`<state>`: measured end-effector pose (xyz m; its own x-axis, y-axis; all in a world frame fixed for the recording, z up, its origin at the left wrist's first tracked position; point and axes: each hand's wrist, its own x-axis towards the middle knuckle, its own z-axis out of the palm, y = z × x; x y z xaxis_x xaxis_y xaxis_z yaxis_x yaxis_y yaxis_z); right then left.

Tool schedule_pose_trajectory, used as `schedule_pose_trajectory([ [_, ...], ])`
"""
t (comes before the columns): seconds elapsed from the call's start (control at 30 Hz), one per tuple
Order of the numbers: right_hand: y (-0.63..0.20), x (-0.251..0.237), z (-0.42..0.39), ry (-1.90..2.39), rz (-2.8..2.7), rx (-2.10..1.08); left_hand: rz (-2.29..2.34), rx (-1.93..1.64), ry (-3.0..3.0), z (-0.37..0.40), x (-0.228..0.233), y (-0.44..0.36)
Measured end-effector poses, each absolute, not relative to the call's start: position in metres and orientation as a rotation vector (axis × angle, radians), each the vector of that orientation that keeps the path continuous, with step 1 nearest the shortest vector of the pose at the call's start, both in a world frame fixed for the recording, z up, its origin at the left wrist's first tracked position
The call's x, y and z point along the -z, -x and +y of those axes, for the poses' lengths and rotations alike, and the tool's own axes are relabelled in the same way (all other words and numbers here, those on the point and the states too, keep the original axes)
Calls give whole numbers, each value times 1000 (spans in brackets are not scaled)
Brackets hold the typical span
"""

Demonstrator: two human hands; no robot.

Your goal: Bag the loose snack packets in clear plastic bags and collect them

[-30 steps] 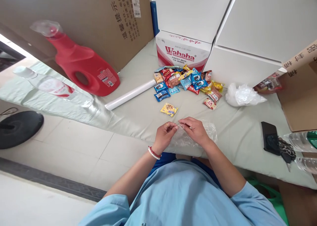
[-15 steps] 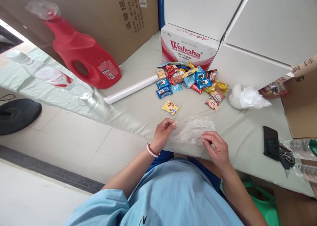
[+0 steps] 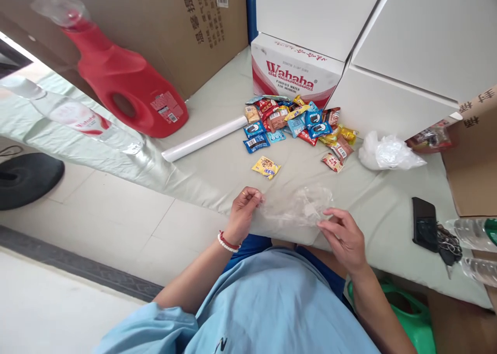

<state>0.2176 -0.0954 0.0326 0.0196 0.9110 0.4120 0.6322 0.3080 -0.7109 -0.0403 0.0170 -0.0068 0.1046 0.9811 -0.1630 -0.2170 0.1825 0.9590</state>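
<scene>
- A clear plastic bag is stretched between the two hands, just above the near edge of the table, in front of the person's body.
- The left hand pinches the bag's left end between thumb and fingertips, fingers closed tight on the film; a red and white bead bracelet sits on that wrist.
- The right hand grips the bag's right end with thumb and forefinger, the other fingers loosely curled, and it hangs past the table's edge.
- Beyond the bag lies a bare strip of tablecloth, then one yellow snack packet on its own.
- Further back a heap of snack packets lies against a Wahaha carton, with white boxes rising to the right.
- A crumpled white plastic bag lies right of the heap, near the white boxes.
- A white roll lies slantwise to the left of the heap, and a red jug leans against a large cardboard box.
- A clear water bottle lies along the table's left edge.
- At the far right, well apart from the hands, a black phone and a bunch of keys lie by more bottles.
- The open room lies between the hands and the lone packet.
</scene>
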Motion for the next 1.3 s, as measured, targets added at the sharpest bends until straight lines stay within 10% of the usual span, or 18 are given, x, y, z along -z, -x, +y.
schedule_pose_trajectory([
  [0.3,-257,-38,-170,1608,-1968,-1027,1167,-170,-1733,-8,-18,113],
  [0.5,-253,-28,-123,1779,-1084,-938,1593,-573,-2224,12,-46,79],
  [0.67,-208,-13,-60,1790,-1305,-1052,809,-404,-2771,7,-15,0],
  [1.3,-246,-24,-78,1919,-1646,-23,1346,-304,-2571,22,28,0],
])
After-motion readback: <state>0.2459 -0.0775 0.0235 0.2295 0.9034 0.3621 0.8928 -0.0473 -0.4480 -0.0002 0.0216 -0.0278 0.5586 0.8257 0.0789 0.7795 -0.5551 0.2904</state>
